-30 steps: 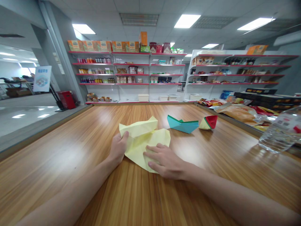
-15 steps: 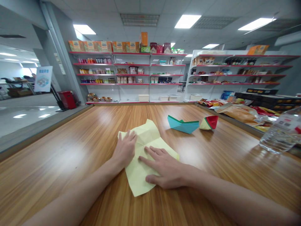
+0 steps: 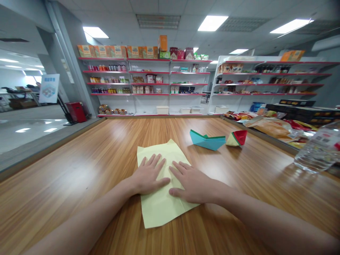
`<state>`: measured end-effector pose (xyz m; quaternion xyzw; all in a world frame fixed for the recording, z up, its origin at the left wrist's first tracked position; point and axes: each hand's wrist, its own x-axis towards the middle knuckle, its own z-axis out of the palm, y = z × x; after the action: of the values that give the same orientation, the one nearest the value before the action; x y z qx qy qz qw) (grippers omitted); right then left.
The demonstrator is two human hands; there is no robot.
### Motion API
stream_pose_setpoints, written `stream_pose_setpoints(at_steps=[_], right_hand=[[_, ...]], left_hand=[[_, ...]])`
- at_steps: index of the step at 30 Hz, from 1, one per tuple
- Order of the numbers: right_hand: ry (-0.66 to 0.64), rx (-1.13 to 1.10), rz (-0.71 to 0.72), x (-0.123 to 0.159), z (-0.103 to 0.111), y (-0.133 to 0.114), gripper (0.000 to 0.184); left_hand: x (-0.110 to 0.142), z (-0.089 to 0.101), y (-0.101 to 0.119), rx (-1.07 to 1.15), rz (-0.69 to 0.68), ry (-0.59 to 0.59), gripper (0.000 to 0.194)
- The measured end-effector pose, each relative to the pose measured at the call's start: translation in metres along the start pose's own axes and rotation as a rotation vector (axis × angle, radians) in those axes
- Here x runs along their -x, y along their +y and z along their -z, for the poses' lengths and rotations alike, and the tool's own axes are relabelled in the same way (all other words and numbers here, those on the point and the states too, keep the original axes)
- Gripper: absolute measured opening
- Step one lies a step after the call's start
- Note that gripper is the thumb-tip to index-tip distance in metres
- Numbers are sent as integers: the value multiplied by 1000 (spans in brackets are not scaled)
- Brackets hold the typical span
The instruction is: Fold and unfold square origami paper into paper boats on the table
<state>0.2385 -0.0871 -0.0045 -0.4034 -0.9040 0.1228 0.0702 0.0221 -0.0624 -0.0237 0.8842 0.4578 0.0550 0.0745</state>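
A creased sheet of pale yellow paper [image 3: 159, 212] lies unfolded on the wooden table [image 3: 87, 159], its far corners lifting slightly. My left hand [image 3: 150, 175] rests palm down on its left half, fingers spread. On the right half lies my right hand [image 3: 192, 182], also flat with the fingers apart. The thumbs point towards each other, with a strip of paper between them. Beyond my right hand stands a blue and green folded paper boat [image 3: 208, 141]. Beside the boat sits a small folded paper piece [image 3: 236, 138] in red, green and cream.
At the right edge stands a clear plastic bottle [image 3: 316, 152]. Behind it are snack packets [image 3: 271, 126] and stacked black boxes [image 3: 300, 111]. Shelves [image 3: 148, 101] of goods line the far side. A raised rim [image 3: 53, 143] borders the table's left side.
My left hand has flattened and spread, shifting right and nearer to me. The paper has turned a little and lies flatter. My right hand has moved slightly right and away from me.
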Motion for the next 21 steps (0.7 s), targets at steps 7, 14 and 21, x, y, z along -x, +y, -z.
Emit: stream_pose_setpoints(at_steps=[7, 14, 21], right_hand=[[3, -27, 118, -2, 1, 15, 80], [45, -56, 44, -9, 0, 42, 102], [72, -37, 10, -9, 11, 37, 106]], left_hand=[[0, 7, -8, 53, -169, -47, 98], [-1, 8, -19, 52, -59, -41, 110], [0, 16, -17, 94, -68, -19, 108]])
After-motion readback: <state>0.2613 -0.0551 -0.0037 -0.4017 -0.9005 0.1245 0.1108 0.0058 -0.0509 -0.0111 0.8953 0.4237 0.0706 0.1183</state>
